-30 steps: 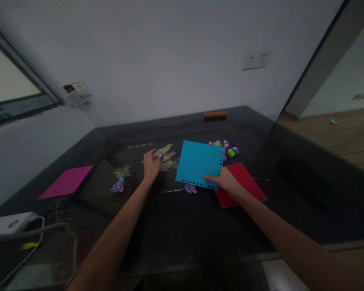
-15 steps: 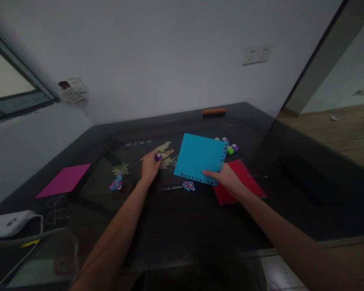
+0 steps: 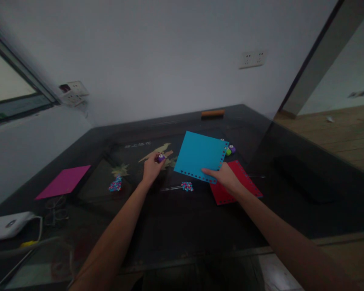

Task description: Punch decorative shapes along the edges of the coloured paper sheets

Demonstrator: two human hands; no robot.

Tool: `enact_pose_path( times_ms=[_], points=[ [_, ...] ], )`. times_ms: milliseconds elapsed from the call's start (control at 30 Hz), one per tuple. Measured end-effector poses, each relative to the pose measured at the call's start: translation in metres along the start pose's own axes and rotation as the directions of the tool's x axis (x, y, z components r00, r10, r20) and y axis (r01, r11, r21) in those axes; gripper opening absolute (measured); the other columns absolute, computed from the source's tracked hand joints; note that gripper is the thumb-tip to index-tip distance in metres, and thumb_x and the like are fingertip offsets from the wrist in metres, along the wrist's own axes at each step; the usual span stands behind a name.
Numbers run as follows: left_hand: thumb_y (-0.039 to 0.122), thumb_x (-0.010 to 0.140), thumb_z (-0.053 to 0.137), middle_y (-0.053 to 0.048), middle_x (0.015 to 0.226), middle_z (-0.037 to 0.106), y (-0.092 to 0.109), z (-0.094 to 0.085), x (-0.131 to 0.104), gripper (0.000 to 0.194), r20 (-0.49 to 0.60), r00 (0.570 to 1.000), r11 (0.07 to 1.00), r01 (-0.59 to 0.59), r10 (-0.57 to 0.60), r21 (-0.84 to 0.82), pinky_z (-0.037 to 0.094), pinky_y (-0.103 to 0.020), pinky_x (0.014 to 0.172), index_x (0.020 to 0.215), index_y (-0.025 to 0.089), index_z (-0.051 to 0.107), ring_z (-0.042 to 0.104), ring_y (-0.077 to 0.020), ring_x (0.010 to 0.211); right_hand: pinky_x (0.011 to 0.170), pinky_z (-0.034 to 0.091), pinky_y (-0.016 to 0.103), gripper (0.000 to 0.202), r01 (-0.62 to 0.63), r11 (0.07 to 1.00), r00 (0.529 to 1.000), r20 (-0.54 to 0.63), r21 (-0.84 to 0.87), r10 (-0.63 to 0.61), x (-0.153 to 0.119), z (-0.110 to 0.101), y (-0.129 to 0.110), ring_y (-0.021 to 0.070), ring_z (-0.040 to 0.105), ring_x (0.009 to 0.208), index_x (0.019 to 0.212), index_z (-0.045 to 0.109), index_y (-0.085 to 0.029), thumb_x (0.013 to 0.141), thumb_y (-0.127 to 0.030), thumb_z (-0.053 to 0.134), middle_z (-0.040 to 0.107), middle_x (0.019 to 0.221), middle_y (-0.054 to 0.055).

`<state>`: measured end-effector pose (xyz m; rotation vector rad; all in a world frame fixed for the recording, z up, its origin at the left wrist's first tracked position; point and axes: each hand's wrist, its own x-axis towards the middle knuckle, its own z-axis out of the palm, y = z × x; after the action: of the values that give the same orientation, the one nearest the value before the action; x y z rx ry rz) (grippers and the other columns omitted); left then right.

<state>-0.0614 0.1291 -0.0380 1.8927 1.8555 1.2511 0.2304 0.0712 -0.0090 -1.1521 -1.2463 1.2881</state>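
My left hand (image 3: 151, 167) is closed around a small purple paper punch (image 3: 161, 158) with a round eye on it, above the table's painted bird. To the right, my right hand (image 3: 226, 177) pinches a blue sheet of paper (image 3: 200, 155) by its lower right corner, thumb on top. Small punched holes line the sheet's bottom and right edges. Under that hand lies a red sheet (image 3: 223, 195) with holes along its edges, partly covered. Behind the blue sheet stand more punches, a green one (image 3: 228, 152) and a purple one (image 3: 232, 149), partly hidden.
Confetti piles lie at the left (image 3: 115, 184) and centre (image 3: 187, 186) of the dark table (image 3: 170, 226). A pink sheet (image 3: 65, 181), a white device (image 3: 9, 225) with a cable, and glasses (image 3: 56, 212) are left. A brown stick (image 3: 212, 113) lies at the back, a black case (image 3: 303, 180) right.
My left hand has shifted slightly right with the purple punch, which has turned a little. The blue sheet has tilted slightly and covers more of the punches behind it. The view has shifted a little.
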Motion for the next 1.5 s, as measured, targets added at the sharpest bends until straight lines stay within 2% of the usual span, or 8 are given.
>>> enact_pose_path(
  times_ms=[167, 400, 767, 900, 1067, 1200, 1300, 1500],
  points=[
    [0.033, 0.071, 0.065, -0.007, 0.088, 0.068, 0.012, 0.005, -0.001, 0.032, 0.045, 0.998, 0.987, 0.057, -0.051, -0.153, 0.05, -0.033, 0.073, 0.097, 0.015, 0.062, 0.064, -0.0207, 0.078, 0.089, 0.051, 0.048, 0.051, -0.015, 1.0, 1.0, 0.001, -0.002, 0.015, -0.001, -0.001, -0.004, 0.0284, 0.067, 0.096, 0.105, 0.066, -0.016, 0.059, -0.03, 0.079, 0.069, 0.109, 0.012],
    [0.032, 0.071, 0.066, -0.007, 0.096, 0.069, 0.043, 0.001, -0.008, 0.031, 0.208, 0.978, 0.932, 0.103, -0.03, -0.348, 0.051, -0.031, 0.071, 0.098, 0.016, 0.066, 0.064, -0.0195, 0.079, 0.09, 0.05, 0.049, 0.053, 0.013, 0.999, 1.0, -0.024, -0.047, -0.014, -0.003, -0.003, -0.01, 0.0304, 0.066, 0.098, 0.108, 0.065, -0.014, 0.06, -0.033, 0.077, 0.068, 0.11, 0.014],
    [0.03, 0.069, 0.07, -0.001, 0.08, 0.066, 0.072, -0.017, -0.072, 0.03, 0.411, 0.905, 0.803, 0.322, -0.105, -0.502, 0.049, -0.028, 0.059, 0.096, 0.018, 0.065, 0.057, -0.0114, 0.055, 0.093, 0.049, 0.047, 0.052, 0.015, 1.0, 0.999, -0.031, -0.02, -0.016, -0.011, 0.002, -0.018, 0.0302, 0.064, 0.102, 0.107, 0.065, -0.015, 0.06, -0.034, 0.077, 0.067, 0.112, 0.014],
    [0.027, 0.069, 0.074, -0.003, 0.095, 0.064, 0.086, -0.026, -0.076, 0.035, 0.451, 0.884, 0.648, 0.418, -0.126, -0.637, 0.049, -0.025, 0.063, 0.101, 0.019, 0.063, 0.061, -0.0111, 0.065, 0.094, 0.048, 0.047, 0.054, 0.031, 0.999, 0.997, -0.067, -0.01, -0.032, -0.013, 0.002, -0.02, 0.029, 0.063, 0.102, 0.109, 0.065, -0.017, 0.06, -0.035, 0.077, 0.067, 0.112, 0.012],
    [0.032, 0.08, 0.065, -0.004, 0.094, 0.066, 0.096, -0.037, -0.076, 0.032, 0.523, 0.844, 0.49, 0.508, -0.119, -0.708, 0.052, -0.025, 0.072, 0.109, 0.02, 0.062, 0.067, -0.0142, 0.076, 0.093, 0.049, 0.048, 0.059, 0.066, 0.996, 0.991, -0.109, -0.057, -0.072, -0.01, 0.0, -0.017, 0.0303, 0.061, 0.107, 0.116, 0.061, -0.018, 0.062, -0.034, 0.077, 0.068, 0.111, 0.012],
    [0.029, 0.078, 0.068, -0.006, 0.104, 0.065, 0.098, -0.038, -0.078, 0.034, 0.539, 0.829, 0.467, 0.54, -0.15, -0.7, 0.054, -0.029, 0.076, 0.11, 0.02, 0.061, 0.069, -0.0162, 0.079, 0.096, 0.048, 0.046, 0.064, 0.11, 0.993, 0.986, -0.121, -0.05, -0.115, -0.007, -0.003, -0.013, 0.0304, 0.059, 0.111, 0.119, 0.058, -0.016, 0.062, -0.033, 0.078, 0.067, 0.111, 0.013],
    [0.028, 0.077, 0.068, -0.006, 0.1, 0.066, 0.1, -0.037, -0.08, 0.031, 0.553, 0.813, 0.462, 0.568, -0.183, -0.681, 0.055, -0.031, 0.077, 0.106, 0.017, 0.063, 0.069, -0.0164, 0.077, 0.097, 0.046, 0.046, 0.068, 0.133, 0.989, 0.983, -0.114, -0.07, -0.141, -0.006, -0.004, -0.013, 0.0298, 0.06, 0.11, 0.124, 0.054, -0.018, 0.062, -0.033, 0.078, 0.067, 0.113, 0.012],
    [0.024, 0.073, 0.072, -0.006, 0.105, 0.065, 0.104, -0.037, -0.083, 0.031, 0.557, 0.82, 0.429, 0.554, -0.132, -0.714, 0.054, -0.033, 0.082, 0.101, 0.018, 0.063, 0.068, -0.0193, 0.085, 0.101, 0.043, 0.046, 0.072, 0.162, 0.976, 0.974, -0.138, -0.143, -0.182, -0.01, -0.002, -0.022, 0.0303, 0.058, 0.111, 0.127, 0.049, -0.016, 0.063, -0.032, 0.077, 0.066, 0.112, 0.014]
  ],
)
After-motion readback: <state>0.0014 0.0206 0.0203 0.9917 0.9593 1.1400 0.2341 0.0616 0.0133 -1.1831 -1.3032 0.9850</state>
